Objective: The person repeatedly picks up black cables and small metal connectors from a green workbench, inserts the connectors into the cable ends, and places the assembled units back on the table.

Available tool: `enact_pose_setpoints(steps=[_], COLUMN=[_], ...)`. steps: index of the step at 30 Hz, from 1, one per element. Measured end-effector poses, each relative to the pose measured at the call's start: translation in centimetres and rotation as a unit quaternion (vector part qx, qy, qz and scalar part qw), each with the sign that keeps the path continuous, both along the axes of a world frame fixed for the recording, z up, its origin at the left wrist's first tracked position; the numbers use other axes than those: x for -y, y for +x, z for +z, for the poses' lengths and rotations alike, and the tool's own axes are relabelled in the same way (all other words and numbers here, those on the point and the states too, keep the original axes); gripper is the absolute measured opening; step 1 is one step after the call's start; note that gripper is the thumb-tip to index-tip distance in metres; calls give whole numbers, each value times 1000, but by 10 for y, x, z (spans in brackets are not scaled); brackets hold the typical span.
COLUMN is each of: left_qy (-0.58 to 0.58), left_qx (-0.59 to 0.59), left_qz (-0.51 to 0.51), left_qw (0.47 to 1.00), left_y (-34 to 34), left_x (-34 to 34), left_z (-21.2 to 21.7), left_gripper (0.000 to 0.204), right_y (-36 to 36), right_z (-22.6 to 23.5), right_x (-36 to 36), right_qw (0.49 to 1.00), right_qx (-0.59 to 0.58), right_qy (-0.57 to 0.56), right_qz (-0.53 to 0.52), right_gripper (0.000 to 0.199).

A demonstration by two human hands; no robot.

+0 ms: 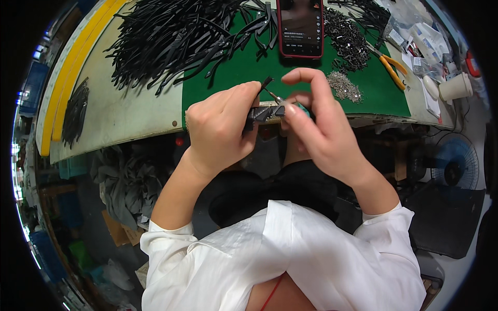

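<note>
My left hand [220, 124] is closed around a small black plastic part [263, 112], with a thin black strip poking up past the fingertips. My right hand [316, 124] pinches the same part from the right, thumb and fingers pressed on its end, index finger arched over the top. Both hands meet just in front of the bench edge, above my lap. What sits between the fingers is mostly hidden.
A large heap of black strips [176, 36] lies on the green mat [233, 72]. A red-cased phone [300, 26] stands behind my hands. Piles of small metal parts [345, 85], yellow-handled pliers [391, 67], a white cup [456, 87] and a fan [456, 166] are to the right.
</note>
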State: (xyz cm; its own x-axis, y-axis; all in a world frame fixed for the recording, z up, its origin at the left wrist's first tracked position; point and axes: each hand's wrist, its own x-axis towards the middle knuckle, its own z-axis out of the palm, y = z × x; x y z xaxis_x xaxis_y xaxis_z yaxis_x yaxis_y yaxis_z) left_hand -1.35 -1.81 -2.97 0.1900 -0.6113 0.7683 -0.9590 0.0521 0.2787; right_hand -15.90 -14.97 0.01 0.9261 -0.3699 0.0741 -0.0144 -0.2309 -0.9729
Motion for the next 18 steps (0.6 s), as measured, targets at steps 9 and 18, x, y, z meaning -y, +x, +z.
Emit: enact_pose_setpoints(steps=[9, 18], left_qy=[66, 271], left_qx=[26, -98], left_qz=[239, 298], left_qw=[968, 910], left_y=[57, 114], left_x=[-3, 19], left_z=[6, -4], left_gripper=[28, 39], right_y=[-12, -47], right_z=[-6, -9], right_x=[9, 61], right_qw=[974, 967], right_qx=[-41, -107], right_qy=[-221, -208], right_qz=[-21, -97], right_gripper=[57, 47])
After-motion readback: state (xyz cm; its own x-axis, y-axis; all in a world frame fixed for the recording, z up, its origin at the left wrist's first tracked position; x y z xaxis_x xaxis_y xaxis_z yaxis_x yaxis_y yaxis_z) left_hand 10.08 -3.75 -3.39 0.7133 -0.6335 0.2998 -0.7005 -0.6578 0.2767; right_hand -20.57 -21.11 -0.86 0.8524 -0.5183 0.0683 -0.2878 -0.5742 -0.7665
